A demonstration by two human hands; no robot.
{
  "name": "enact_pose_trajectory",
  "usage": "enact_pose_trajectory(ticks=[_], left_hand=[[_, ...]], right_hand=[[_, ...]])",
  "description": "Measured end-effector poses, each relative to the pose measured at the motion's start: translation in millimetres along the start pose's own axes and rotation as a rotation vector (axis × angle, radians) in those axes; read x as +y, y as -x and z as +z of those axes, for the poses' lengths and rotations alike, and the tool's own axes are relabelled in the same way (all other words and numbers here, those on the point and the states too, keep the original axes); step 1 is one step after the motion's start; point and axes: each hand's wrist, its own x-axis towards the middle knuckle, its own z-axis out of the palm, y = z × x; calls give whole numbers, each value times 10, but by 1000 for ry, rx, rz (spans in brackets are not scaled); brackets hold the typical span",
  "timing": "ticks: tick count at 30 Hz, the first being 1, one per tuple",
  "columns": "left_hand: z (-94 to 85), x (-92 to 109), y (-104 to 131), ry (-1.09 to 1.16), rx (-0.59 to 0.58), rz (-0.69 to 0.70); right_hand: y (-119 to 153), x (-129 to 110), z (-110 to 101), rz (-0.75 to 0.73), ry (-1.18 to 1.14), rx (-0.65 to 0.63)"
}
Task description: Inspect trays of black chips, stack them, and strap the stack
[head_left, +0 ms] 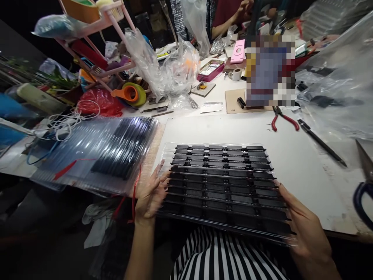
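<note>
Holds a tray (167,156) of black parts (225,181) across the near edge of the tabletop (194,130) — pinched at nine o'clock in the left grip (150,196), at four in the right grip (307,223). Around the tray, has a clear stack (122,146) at ten o'clock — plus pliers (279,112) at one, a pen (323,143) at two, scissors (365,158) at three.
</note>
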Motion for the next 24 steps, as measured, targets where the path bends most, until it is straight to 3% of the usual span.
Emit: enact_pose_trajectory(ticks=[6,10,15,21,24], left_hand=[[-52,-2,-12,34,-17,-36],[-77,34,-34,158,-40,-97],[-177,55,-44,340,-163,7],[-194,75,-22,105,-72,-88],[-174,75,-28,31,-60,-51]], right_hand=[[-37,-17,-29,12,70,-155],[-61,29,-28,4,-29,-200],[-57,131,20,-27,-118,-246],[-81,147,23,74,-172,-292],[-91,148,22,128,-184,-336]])
